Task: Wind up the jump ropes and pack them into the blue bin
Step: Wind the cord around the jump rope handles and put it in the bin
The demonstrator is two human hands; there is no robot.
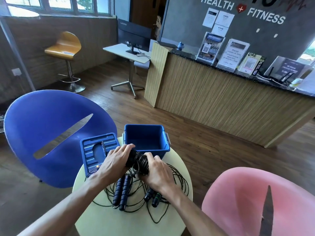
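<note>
Both hands, left hand (113, 162) and right hand (157, 171), grip a black wound jump rope (140, 162); loose black cords (177, 181) sprawl across the round cream table (129, 220), open blue plastic bin (146, 138) at its far edge.

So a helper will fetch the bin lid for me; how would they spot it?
On the round pale table between the blue chair and pink chair, the open blue bin stands at the far edge. The lid lies just left of it: flat, ridged, blue, overhanging the table's edge.
</note>
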